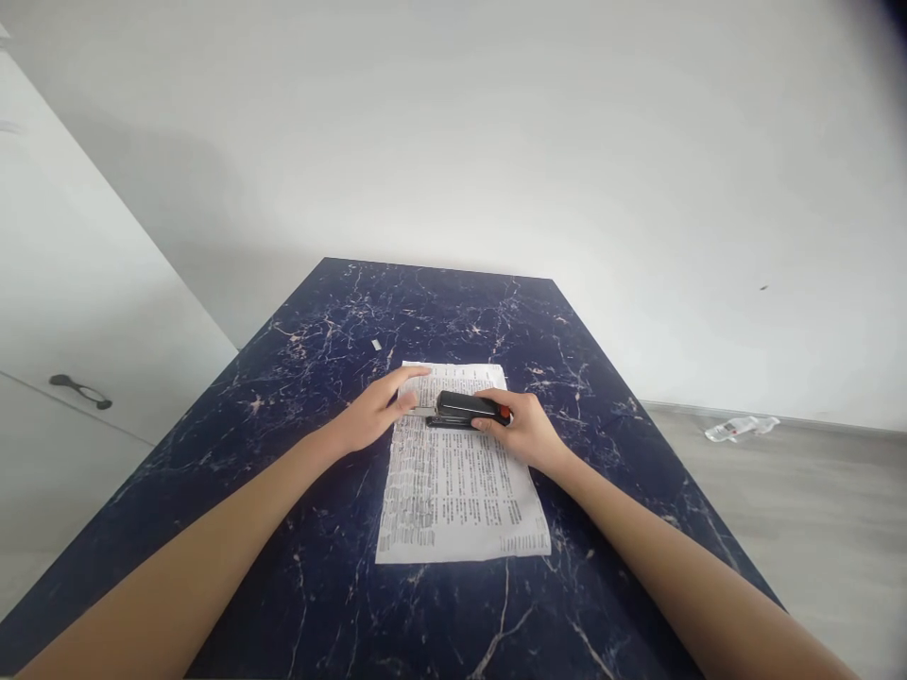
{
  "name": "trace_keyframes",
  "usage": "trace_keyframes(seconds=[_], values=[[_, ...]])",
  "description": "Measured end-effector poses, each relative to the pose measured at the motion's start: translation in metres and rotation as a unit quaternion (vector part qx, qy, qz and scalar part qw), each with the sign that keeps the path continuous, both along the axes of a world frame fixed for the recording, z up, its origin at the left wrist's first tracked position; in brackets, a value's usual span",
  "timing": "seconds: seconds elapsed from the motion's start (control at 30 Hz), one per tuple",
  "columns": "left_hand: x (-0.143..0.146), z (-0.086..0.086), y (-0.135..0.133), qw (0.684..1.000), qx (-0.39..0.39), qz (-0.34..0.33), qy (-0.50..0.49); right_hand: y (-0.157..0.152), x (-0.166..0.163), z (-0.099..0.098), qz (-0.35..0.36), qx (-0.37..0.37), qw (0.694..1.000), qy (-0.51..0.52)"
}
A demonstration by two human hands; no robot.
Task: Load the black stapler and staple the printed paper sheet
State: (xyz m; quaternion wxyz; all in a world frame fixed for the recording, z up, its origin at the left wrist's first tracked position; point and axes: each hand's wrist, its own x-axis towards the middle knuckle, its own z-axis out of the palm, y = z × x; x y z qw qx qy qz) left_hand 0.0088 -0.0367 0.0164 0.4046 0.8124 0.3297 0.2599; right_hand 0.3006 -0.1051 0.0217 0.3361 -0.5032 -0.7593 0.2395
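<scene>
While over printed paper [464, 529], right hand [528, 430] around black stapler [464, 406], left hand [372, 411] spread.

Print [460, 477] too small to read, stapler [464, 407] partly behind right fingers [500, 395], forearms [213, 543] cut off

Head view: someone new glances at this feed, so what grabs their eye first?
Probably the black stapler with its red spot, held by the right hand over the upper part of the white printed sheet. The left hand is at the sheet's upper left edge, thumb near the stapler's silver part. Around them, the dark blue, white-veined tabletop stands out against the pale wall.
</scene>
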Motion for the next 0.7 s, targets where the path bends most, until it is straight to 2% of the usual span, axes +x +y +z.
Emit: trace_keyframes(seconds=[0.1,0.2,0.27,0.33,0.4,0.47,0.5,0.57,0.63,0.7], values=[[0.006,-0.004,0.001,0.987,-0.063,0.069,-0.134,-0.005,-0.003,-0.002,-0.006,0.179,0.983,-0.035],[0.012,-0.004,-0.001,0.956,-0.188,0.061,-0.215,-0.013,-0.007,0.000,0.049,0.354,0.926,-0.125],[0.014,-0.002,-0.003,0.939,-0.255,0.044,-0.227,-0.018,-0.010,0.005,0.096,0.417,0.880,-0.205],[0.014,0.000,-0.005,0.930,-0.290,0.034,-0.223,-0.023,-0.014,0.009,0.131,0.452,0.842,-0.266],[0.014,0.001,-0.004,0.925,-0.305,0.029,-0.224,-0.024,-0.016,0.012,0.141,0.467,0.823,-0.292],[0.013,-0.001,-0.001,0.920,-0.318,0.035,-0.227,-0.024,-0.019,0.013,0.137,0.463,0.829,-0.281],[0.012,-0.003,0.000,0.918,-0.322,0.048,-0.228,-0.023,-0.020,0.012,0.123,0.455,0.844,-0.257],[0.011,-0.005,0.004,0.915,-0.311,0.103,-0.236,-0.021,-0.021,0.010,0.061,0.412,0.892,-0.173],[0.010,-0.004,0.005,0.916,-0.258,0.178,-0.252,-0.019,-0.022,0.007,-0.030,0.316,0.946,-0.068],[0.009,0.001,0.003,0.921,-0.181,0.227,-0.262,-0.017,-0.022,0.004,-0.093,0.194,0.977,0.001]])
